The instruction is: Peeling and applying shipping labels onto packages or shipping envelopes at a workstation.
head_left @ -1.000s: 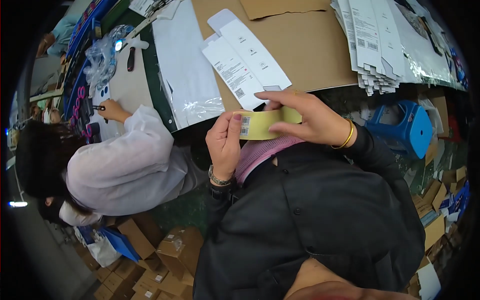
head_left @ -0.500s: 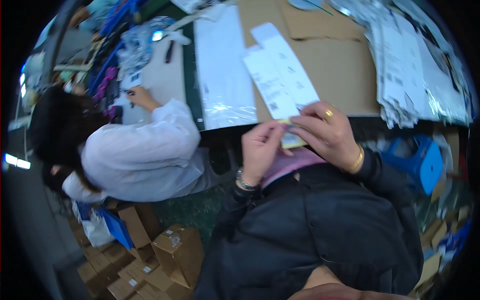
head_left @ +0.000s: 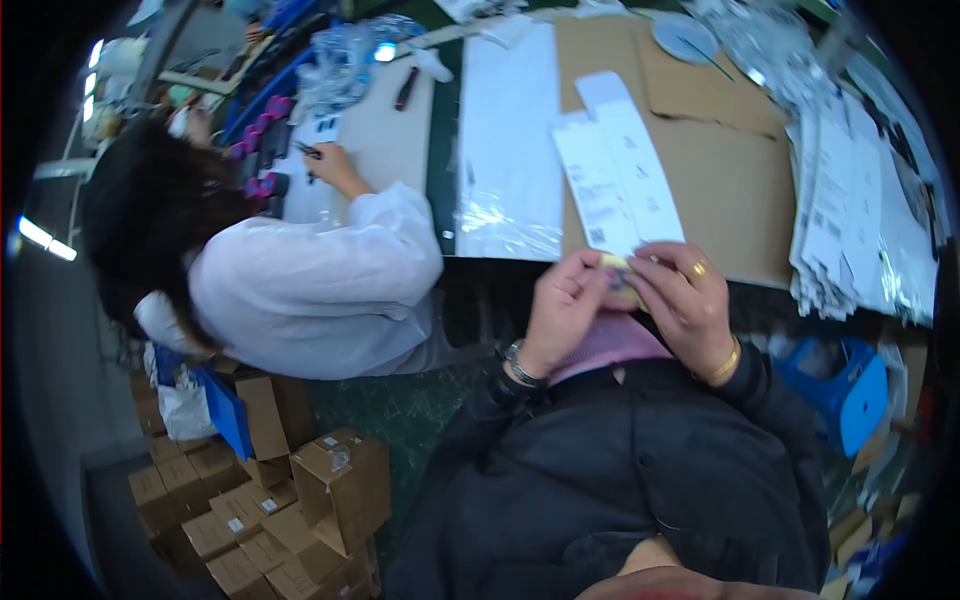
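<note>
Close to my body, at the table's near edge, both hands pinch a small pale-yellow piece point(head_left: 625, 292), too blurred to name exactly. My left hand point(head_left: 562, 308) is closed on its left side, thumb and fingertips together. Gripping its right side is my right hand point(head_left: 695, 308), with its fingers bent inward. Just beyond my fingertips, a flat white printed carton point(head_left: 622, 165) lies unfolded on brown cardboard point(head_left: 735, 205). My fingers partly cover the yellow piece and the carton's near end.
A person in a white top point(head_left: 310, 285) works at the left, holding a small dark tool. White sheets in clear plastic point(head_left: 508, 150) lie beside the carton. Stacked white flat cartons point(head_left: 835, 190) stand at right, above a blue stool point(head_left: 835, 390). Brown boxes point(head_left: 345, 480) fill the floor lower left.
The whole view has shifted, so the table and my hands appear farther right. Both hands keep hold of the yellow piece, and less of it shows below my fingers.
</note>
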`<control>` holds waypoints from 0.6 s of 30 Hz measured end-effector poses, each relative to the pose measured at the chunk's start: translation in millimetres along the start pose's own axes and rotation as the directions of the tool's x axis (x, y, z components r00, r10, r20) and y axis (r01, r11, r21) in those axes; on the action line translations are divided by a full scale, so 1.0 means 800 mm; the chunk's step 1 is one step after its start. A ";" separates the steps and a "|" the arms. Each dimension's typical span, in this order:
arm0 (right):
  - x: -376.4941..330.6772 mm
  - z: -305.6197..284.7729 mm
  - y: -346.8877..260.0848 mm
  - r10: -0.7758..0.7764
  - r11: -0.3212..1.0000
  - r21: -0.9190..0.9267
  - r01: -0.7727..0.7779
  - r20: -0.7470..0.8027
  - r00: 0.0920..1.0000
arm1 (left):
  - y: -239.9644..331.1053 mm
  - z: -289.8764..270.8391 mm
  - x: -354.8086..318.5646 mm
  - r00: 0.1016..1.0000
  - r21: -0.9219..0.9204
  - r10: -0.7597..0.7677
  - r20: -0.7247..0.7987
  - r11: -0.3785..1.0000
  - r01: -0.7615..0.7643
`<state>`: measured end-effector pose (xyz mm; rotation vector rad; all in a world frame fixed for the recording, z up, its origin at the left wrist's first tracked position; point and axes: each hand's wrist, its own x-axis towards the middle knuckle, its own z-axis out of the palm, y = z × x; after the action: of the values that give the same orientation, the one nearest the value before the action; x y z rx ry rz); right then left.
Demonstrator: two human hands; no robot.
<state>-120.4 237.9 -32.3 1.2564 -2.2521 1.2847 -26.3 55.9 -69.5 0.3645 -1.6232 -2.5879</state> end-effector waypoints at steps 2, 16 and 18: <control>0.001 0.004 0.001 0.018 1.000 0.011 -0.018 -0.002 1.000 | -0.002 0.002 -0.008 0.999 -0.007 -0.038 -0.018 0.999 0.038; 0.005 0.006 -0.004 -0.059 0.998 0.000 0.059 -0.014 0.998 | -0.010 -0.006 -0.007 0.996 0.040 0.082 0.033 0.996 -0.083; 0.000 0.003 -0.003 -0.026 0.999 -0.023 0.026 -0.004 1.000 | -0.010 -0.004 -0.005 0.995 0.025 0.090 0.038 0.996 -0.091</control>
<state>-118.2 235.4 -31.9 1.2695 -2.2340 1.2471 -20.9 57.3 -77.5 0.2403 -1.6467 -2.5238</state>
